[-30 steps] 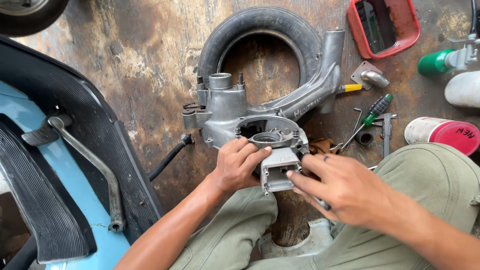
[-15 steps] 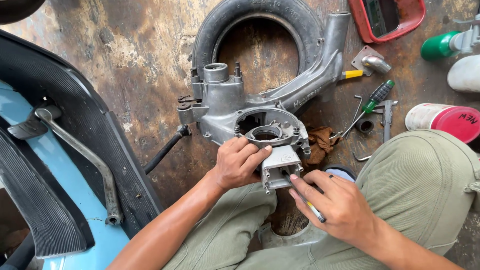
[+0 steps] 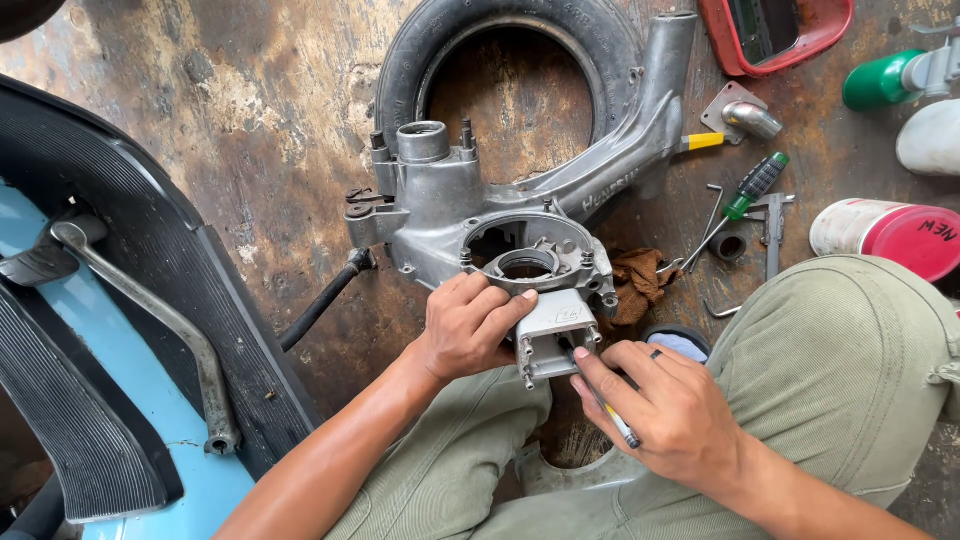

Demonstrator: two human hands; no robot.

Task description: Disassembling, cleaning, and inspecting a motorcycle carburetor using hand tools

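At frame centre, the left hand (image 3: 468, 325) curls around the small grey housing (image 3: 555, 335). The right hand (image 3: 665, 410), fingers loosely bent, pinches a thin tool (image 3: 617, 425) against it.

Grey cast-metal engine casing (image 3: 480, 215) with a small grey ribbed metal block (image 3: 553, 335) at its near edge.

The casing lies flat on the stained brown floor (image 3: 260, 130), its long hollow arm going up to the right, across the black tyre behind it. It has a short round neck on the upper left and a round open housing with a hole in the middle on the near side. The small block sits just under this housing, touching it, with short studs standing out from its lower corners. Its top face is pale and smooth. A thin tool with a white tip (image 3: 618, 425) points at the block from the lower right.
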